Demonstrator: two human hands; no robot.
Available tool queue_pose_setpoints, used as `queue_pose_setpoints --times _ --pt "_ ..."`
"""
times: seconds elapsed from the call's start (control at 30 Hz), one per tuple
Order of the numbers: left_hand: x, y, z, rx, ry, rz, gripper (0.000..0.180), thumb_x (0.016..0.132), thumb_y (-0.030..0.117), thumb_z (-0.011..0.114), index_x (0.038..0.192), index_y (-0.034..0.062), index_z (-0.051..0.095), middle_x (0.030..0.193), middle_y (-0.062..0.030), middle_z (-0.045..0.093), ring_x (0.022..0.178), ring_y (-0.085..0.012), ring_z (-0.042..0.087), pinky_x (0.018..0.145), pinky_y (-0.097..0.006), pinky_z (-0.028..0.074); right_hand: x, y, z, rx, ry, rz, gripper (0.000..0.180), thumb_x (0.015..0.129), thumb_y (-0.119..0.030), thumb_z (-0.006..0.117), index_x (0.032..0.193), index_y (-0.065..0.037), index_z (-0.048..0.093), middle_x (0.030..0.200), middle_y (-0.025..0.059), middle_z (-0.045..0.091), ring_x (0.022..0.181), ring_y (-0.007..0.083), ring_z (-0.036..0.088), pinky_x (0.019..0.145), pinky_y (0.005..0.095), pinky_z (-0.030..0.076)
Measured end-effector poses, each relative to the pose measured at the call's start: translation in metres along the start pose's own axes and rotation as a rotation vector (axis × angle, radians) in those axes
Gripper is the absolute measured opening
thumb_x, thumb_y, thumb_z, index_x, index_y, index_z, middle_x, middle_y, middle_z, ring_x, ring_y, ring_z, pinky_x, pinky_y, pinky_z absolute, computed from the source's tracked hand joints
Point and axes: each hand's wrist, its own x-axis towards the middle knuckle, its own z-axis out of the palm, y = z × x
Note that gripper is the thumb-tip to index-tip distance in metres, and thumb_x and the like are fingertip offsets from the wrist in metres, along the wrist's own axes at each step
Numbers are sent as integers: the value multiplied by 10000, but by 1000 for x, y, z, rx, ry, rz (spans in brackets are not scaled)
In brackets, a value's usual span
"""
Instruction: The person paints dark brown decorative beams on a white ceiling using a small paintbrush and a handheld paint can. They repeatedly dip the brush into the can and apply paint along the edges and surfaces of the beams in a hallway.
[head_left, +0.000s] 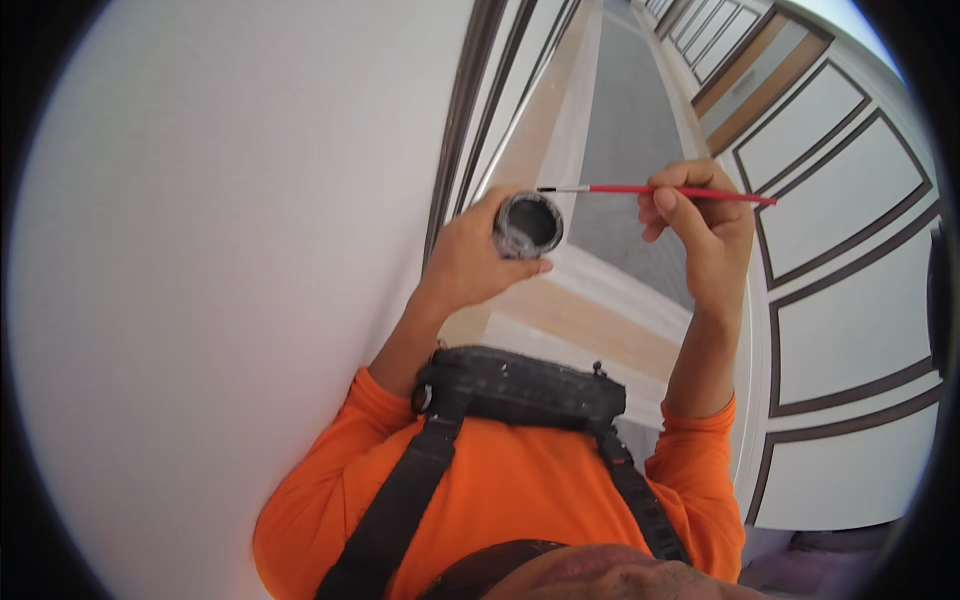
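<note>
A small round jar [529,226] of dark paint, its rim smeared, is held in my left hand [470,258], with the opening facing up. Fingers and thumb wrap around its side. My right hand [708,215] pinches a thin red-handled paintbrush [640,189] between thumb and fingers. The brush lies nearly level and points left. Its dark bristle tip is just above the jar's upper right rim; whether it touches the rim I cannot tell.
Close on my left rises a plain white wall [230,220], with dark trim strips [465,120] farther ahead. White panels with dark frames [850,200] and a wooden door frame [760,80] line the right side. Grey and beige floor [625,150] runs away between them. A black pouch [520,385] hangs on my chest.
</note>
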Motion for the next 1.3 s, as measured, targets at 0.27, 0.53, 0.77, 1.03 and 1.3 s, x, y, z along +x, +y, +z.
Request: queue_pose_setpoints --times 0.27,0.53,0.77,1.03,1.3 --pt "5 -3 6 -33 -48 -23 735 672 207 961 1300 97 597 1147 -105 736 1085 -299 724 933 -386 570 3 8 6 -242 -119 46 89 916 -80 689 989 -34 712 849 0 697 721 66 637 612 214 481" --pt "8 4 3 3 -71 -41 769 663 145 969 1330 69 594 1154 -100 732 1093 -235 714 958 -361 557 11 12 14 -470 -177 -83 80 899 -94 692 944 -34 722 800 10 715 632 66 625 553 226 483" --pt "7 7 1 34 -79 -63 765 662 156 968 1328 88 599 1157 -99 735 1100 -243 718 958 -368 563 11 15 12 -499 -201 -79 87 903 -99 695 949 -30 722 789 12 711 575 56 592 518 219 464" --pt "6 9 1 27 -74 -53 766 665 172 969 1329 76 599 1154 -108 738 1096 -248 722 955 -372 567 11 11 4 -447 -213 -46 81 920 -98 691 969 -47 731 814 -3 714 660 36 607 547 200 455" --pt "4 7 1 32 -53 -51 755 668 175 971 1316 51 605 1149 -124 737 1092 -245 721 954 -366 565 -4 36 -13 52 80 179 142 959 -145 723 1012 -14 710 845 83 735 690 108 677 547 229 529"
